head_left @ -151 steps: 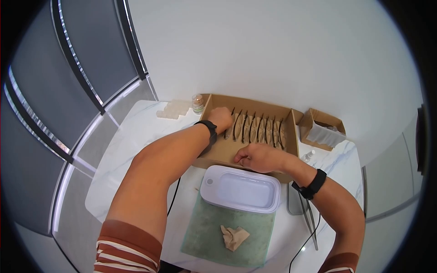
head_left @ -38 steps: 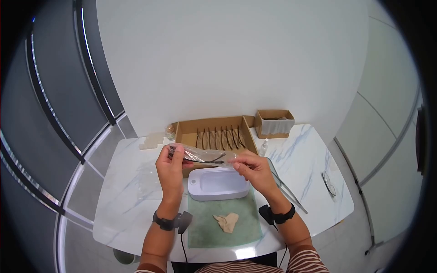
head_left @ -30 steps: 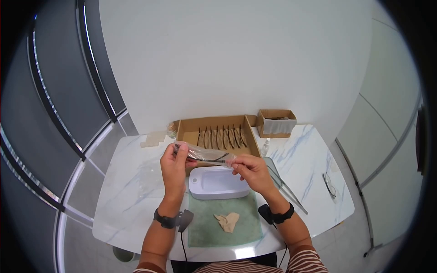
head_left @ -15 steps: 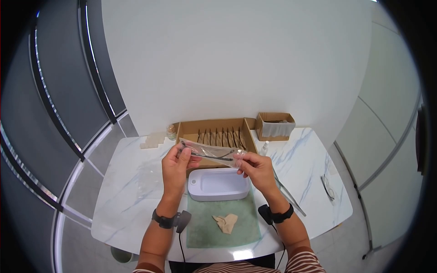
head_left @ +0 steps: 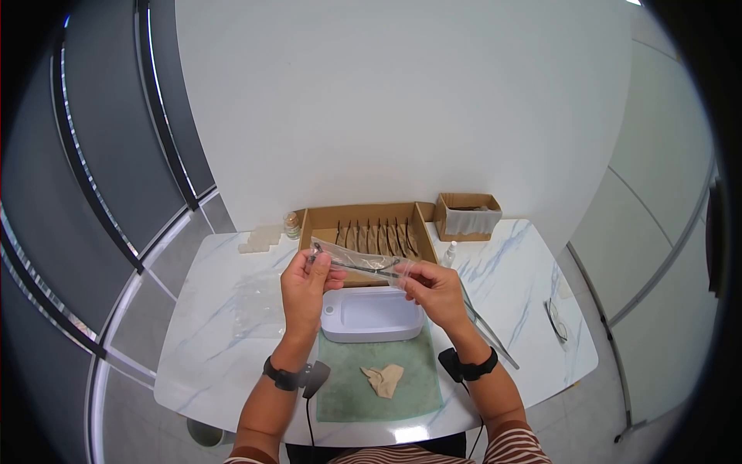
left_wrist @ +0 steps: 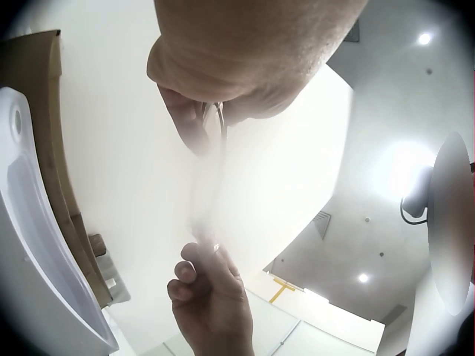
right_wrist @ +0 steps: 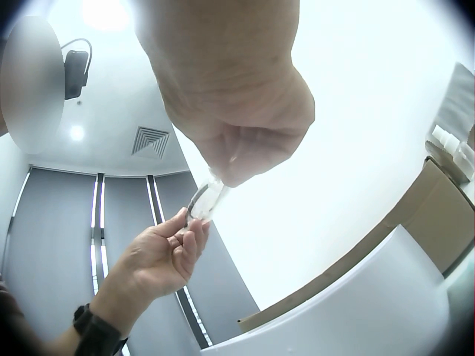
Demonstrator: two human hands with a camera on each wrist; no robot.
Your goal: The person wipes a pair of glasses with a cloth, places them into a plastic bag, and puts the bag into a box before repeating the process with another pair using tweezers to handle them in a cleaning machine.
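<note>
In the head view a pair of dark-framed eyeglasses (head_left: 371,268) lies inside a clear plastic sleeve (head_left: 352,259), held above the basin and box. My left hand (head_left: 304,286) pinches the left end of the sleeve between thumb and fingers. At the opposite end my right hand (head_left: 437,292) grips the plastic. The right wrist view shows the sleeve (right_wrist: 205,200) stretched between both hands, with the left hand (right_wrist: 159,259) beyond it. Below sits a pale lavender oblong basin (head_left: 334,336) on a green mat (head_left: 340,394).
Behind the basin, a cardboard box (head_left: 371,210) holds a row of several sleeved glasses. A smaller carton (head_left: 469,224), spray bottle (head_left: 450,253) and jar (head_left: 291,224) stand nearby. Tweezers (head_left: 495,336) and loose eyeglasses (head_left: 555,319) lie right; a beige cloth (head_left: 383,379) lies in front.
Five seconds ago both hands were down in the box; now they hold sleeved eyeglasses up over the table. During the last second the sleeve shifted slightly right, with both hands still gripping it.
</note>
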